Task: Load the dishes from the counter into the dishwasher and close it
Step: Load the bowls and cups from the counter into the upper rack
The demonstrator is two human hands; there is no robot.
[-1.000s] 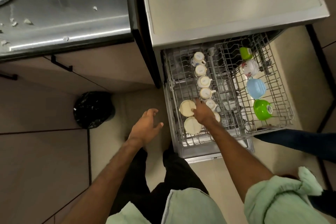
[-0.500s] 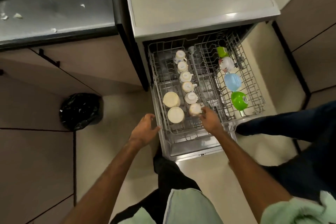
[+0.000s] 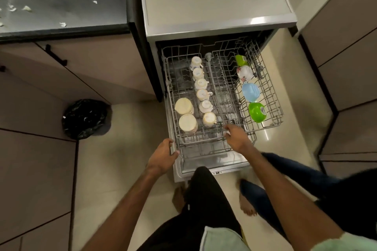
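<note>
Black bin bag (image 3: 86, 118) on floor at left, by cupboard; left hand (image 3: 163, 156) loose, fingers bent, holds nothing, at left edge of dishwasher door (image 3: 212, 166); pulled-out rack (image 3: 271, 91) holds two cream bowls (image 3: 186, 116) and row of cups (image 3: 202, 89) upside down; right hand (image 3: 236, 137) at rack's front edge, cannot tell if gripping wire; green bowl (image 3: 257, 112) and blue bowl (image 3: 251, 91) sit on right side.

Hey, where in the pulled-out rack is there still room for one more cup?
The rack is bare in its middle strip, between the column of small cups and the bowls, and at back left behind the two big cups. The cup column itself is packed tight.
</note>
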